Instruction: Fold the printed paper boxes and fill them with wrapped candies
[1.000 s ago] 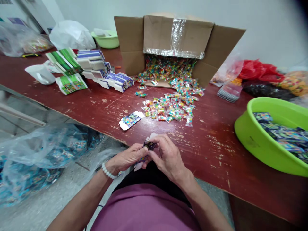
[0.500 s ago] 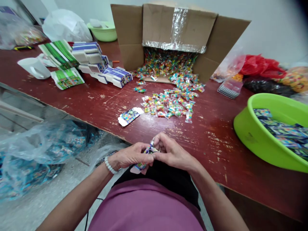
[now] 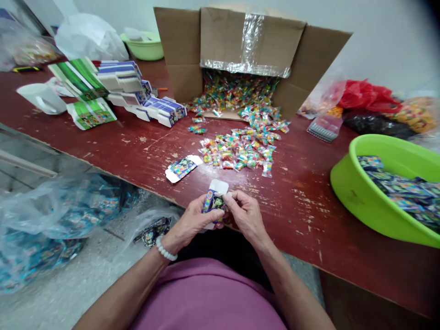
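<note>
A small printed candy box (image 3: 217, 202) with a raised white flap is held at the table's front edge. My left hand (image 3: 194, 219) grips its left side, thumb across the front. My right hand (image 3: 245, 213) is closed at the box's upper right edge, thumb and fingers pinched there; whether a wrapped candy is also between them I cannot tell. Just beyond lies another flattened candy box (image 3: 183, 168) with white flaps. Farther on, small clear packets of colourful candy (image 3: 239, 151) are spread over the red table (image 3: 144, 142).
A big cardboard carton (image 3: 252, 43) spills candy packets at the back. The green basin (image 3: 357, 201) at right holds filled-looking boxes. Bundled flat boxes (image 3: 167, 110) and a white mug (image 3: 43, 98) stand at left. Plastic bags (image 3: 51, 220) of blue packets lie on the floor.
The candy box has been raised and turned more upright, its white flap now showing at the top. Both hands have shifted with it, the right hand to its upper right edge.
</note>
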Demonstrator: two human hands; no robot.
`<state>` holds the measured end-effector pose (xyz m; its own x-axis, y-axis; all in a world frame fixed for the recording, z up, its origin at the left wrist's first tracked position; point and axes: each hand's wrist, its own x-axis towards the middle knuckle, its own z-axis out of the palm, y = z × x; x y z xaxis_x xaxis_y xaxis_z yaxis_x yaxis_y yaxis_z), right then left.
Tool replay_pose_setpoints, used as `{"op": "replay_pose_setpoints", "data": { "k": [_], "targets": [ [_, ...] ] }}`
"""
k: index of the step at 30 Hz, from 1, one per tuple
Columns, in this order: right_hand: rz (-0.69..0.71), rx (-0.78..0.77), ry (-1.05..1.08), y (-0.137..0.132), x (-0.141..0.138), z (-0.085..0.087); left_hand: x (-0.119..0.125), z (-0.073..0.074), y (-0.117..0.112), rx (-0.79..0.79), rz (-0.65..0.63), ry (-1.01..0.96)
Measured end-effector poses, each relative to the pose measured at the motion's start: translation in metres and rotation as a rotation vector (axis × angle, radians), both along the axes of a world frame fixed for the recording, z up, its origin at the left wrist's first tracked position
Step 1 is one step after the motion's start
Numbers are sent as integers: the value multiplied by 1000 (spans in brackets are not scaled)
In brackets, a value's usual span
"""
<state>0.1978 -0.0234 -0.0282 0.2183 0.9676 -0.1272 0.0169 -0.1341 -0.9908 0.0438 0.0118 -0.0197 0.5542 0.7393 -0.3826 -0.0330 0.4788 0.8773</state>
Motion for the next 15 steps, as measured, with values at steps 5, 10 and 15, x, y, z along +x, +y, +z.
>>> {"op": "replay_pose_setpoints", "data": {
  "k": [5,10,15],
  "targets": [
    [52,7,56,-6,-2,2,0,-2,-6,30,11,19],
    [-44,100,-63,-10,-10,0,0,-3,-10,249,70,74],
    [-98,101,-36,-10,-10,-3,-4,-2,-12,256,170,89]
  ]
}}
